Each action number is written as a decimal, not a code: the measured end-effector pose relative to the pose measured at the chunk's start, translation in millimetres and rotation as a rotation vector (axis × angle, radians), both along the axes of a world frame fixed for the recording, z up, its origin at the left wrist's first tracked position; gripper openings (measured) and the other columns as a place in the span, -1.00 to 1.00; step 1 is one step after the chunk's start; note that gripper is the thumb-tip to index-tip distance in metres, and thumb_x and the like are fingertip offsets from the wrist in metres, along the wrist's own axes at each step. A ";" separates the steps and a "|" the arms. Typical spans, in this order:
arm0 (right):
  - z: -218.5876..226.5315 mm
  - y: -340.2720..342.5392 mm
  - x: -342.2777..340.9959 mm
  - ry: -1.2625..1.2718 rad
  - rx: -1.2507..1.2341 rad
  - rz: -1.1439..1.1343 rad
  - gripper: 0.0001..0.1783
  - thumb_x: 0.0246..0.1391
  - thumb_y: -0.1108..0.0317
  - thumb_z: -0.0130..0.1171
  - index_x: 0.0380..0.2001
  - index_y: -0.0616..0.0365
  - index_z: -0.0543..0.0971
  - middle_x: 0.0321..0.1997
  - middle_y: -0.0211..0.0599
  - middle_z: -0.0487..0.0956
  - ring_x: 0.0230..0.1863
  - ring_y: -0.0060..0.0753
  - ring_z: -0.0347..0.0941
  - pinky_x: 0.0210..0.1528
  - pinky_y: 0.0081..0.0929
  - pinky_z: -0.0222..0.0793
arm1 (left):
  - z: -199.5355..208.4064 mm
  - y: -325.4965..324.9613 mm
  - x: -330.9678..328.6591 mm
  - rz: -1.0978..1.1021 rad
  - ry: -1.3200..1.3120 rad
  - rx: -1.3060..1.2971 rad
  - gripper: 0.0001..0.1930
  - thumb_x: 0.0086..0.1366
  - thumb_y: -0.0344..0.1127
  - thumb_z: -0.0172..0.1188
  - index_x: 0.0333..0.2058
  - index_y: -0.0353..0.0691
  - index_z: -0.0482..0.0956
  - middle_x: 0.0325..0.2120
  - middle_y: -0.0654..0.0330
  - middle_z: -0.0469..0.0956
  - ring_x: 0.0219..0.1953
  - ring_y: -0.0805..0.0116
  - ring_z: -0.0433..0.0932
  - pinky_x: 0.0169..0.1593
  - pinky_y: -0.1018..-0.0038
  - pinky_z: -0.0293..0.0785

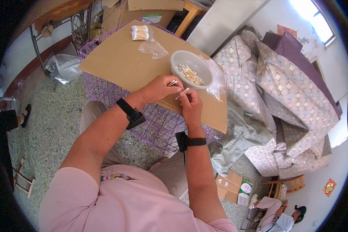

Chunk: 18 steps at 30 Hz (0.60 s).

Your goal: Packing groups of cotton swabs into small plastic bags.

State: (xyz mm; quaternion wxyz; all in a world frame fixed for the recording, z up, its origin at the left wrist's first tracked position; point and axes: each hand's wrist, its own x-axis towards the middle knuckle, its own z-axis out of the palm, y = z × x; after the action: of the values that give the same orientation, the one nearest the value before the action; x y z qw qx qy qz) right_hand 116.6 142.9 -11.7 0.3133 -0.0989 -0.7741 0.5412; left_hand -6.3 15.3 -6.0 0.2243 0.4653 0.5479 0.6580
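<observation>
A purple lattice cage of thin wire [104,89] carries a flat, matte brown cardboard sheet [112,58]. On it sits a round, smooth, translucent plastic bowl [203,69]. Just beside the bowl, the left hand [161,87] is curled, pinching a few cotton swabs [172,83]; the right hand [192,104] pinches a single swab [186,90] between thumb and finger. A limp, crinkled clear bag [153,48] lies near a tight, ribbed bundle of swabs [140,33]. Slim, white-tipped loose swabs [190,74] pile inside the bowl.
</observation>
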 end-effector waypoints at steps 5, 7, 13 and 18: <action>-4.7 1.5 -4.3 -0.031 0.174 0.002 -0.86 0.06 0.42 0.21 -0.46 0.18 0.45 -0.55 -0.35 0.53 -0.49 -0.60 0.44 -0.44 -0.55 0.35 | 2.9 -1.0 0.4 -0.012 -0.095 0.031 -0.88 0.23 -0.37 0.19 -0.32 -0.29 0.60 -0.41 0.31 0.57 -0.31 0.59 0.47 -0.20 0.58 0.41; -1.7 -2.2 -3.4 -0.058 0.153 0.013 -0.85 0.06 0.42 0.22 -0.47 0.18 0.45 -0.56 -0.36 0.52 -0.50 -0.59 0.45 -0.44 -0.54 0.36 | 1.6 -2.6 -2.6 -0.024 -0.068 -0.012 -0.87 0.24 -0.35 0.19 -0.30 -0.27 0.58 -0.39 0.33 0.57 -0.30 0.59 0.48 -0.17 0.57 0.44; 3.8 -7.5 -1.9 -0.104 0.158 -0.007 -0.83 0.04 0.41 0.24 -0.49 0.18 0.45 -0.58 -0.38 0.52 -0.54 -0.58 0.43 -0.47 -0.54 0.36 | -3.5 -0.8 -5.1 -0.024 -0.042 -0.014 -0.86 0.24 -0.32 0.20 -0.31 -0.27 0.58 -0.40 0.33 0.57 -0.31 0.60 0.47 -0.18 0.58 0.44; 0.1 -5.5 -2.6 -0.048 0.195 -0.006 -0.86 0.05 0.41 0.24 -0.45 0.18 0.48 -0.54 -0.39 0.53 -0.51 -0.59 0.43 -0.42 -0.55 0.37 | -0.2 -2.8 -2.2 0.033 -0.120 0.042 -0.86 0.26 -0.27 0.19 -0.30 -0.20 0.58 -0.49 0.44 0.49 -0.45 0.69 0.37 -0.38 0.67 0.34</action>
State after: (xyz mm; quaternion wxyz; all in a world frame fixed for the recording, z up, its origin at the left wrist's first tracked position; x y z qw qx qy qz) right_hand 113.9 137.3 -11.7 0.3045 -0.0830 -0.8300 0.4600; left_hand -8.5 12.5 -6.2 0.2360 0.4206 0.5272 0.6997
